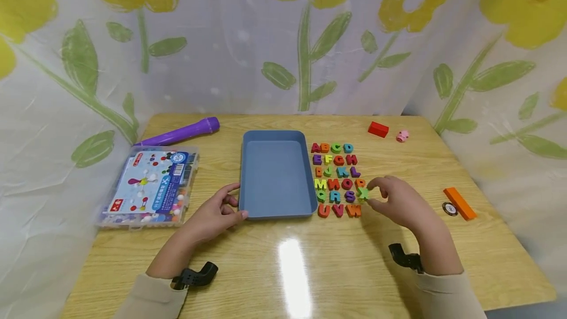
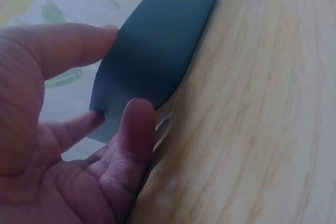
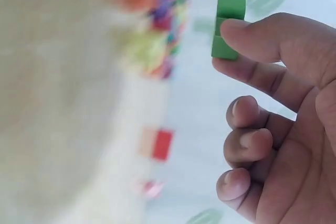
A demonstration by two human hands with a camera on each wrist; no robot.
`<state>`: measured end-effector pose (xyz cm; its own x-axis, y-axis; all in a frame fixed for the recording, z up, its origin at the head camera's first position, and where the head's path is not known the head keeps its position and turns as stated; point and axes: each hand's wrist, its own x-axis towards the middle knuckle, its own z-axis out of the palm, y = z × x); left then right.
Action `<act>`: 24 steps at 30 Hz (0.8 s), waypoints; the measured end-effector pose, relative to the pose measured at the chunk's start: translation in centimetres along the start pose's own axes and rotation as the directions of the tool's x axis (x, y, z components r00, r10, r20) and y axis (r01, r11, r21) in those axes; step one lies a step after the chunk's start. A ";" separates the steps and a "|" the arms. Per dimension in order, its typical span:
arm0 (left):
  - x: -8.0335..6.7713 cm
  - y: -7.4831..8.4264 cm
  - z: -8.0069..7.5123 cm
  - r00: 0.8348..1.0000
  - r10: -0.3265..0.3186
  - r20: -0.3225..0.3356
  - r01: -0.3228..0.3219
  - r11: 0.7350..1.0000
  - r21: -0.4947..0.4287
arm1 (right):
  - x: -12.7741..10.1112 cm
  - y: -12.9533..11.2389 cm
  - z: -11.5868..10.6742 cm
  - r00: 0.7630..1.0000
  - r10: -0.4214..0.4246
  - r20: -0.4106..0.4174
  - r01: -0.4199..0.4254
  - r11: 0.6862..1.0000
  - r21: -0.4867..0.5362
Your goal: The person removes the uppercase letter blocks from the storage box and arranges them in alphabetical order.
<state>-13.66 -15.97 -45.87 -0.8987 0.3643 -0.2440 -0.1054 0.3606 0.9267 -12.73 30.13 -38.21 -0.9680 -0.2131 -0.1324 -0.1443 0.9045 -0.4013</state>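
Note:
The blue-grey tray [image 1: 279, 176] lies in the middle of the table. My left hand [image 1: 221, 210] is at its near left corner, thumb and fingers loosely bent; in the left wrist view, fingertips touch the outer wall of the tray [image 2: 157, 40]. My right hand [image 1: 394, 201] pinches a green letter X [image 1: 363, 194] between thumb and index finger. In the right wrist view the green letter [image 3: 228, 24] shows edge-on, the other fingers curled below. Beneath it, colourful letters stand in rows right of the tray, such as a purple S [image 1: 350, 196] and an orange W [image 1: 353, 210].
A molecule-model kit box [image 1: 148, 186] and a purple microphone-shaped object [image 1: 181, 132] lie at the left. Toward the back right are a red block [image 1: 378, 129] and a pink pig figure [image 1: 402, 136]. An orange bar [image 1: 460, 203] lies beside a round black-and-white disc [image 1: 449, 208].

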 end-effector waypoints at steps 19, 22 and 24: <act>-0.7 -0.4 -1.1 1.000 -0.006 -0.018 0.007 1.000 0.023 | -0.2 2.4 1.9 0.990 0.043 0.137 -0.055 0.995 0.078; -1.2 0.5 -2.3 0.996 -0.027 -0.085 0.034 0.996 0.080 | -0.6 1.5 1.1 0.993 0.027 0.111 -0.033 0.998 0.056; -2.0 1.9 -3.3 0.984 -0.034 -0.174 0.057 0.990 0.126 | -0.6 0.4 0.2 0.997 -0.015 0.079 0.012 0.999 0.037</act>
<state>-13.44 -18.87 -42.67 -0.9549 0.1969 -0.2221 -0.1018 0.4859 0.8680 -12.14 30.56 -38.42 -0.9464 -0.2555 -0.1978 -0.1486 0.8877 -0.4358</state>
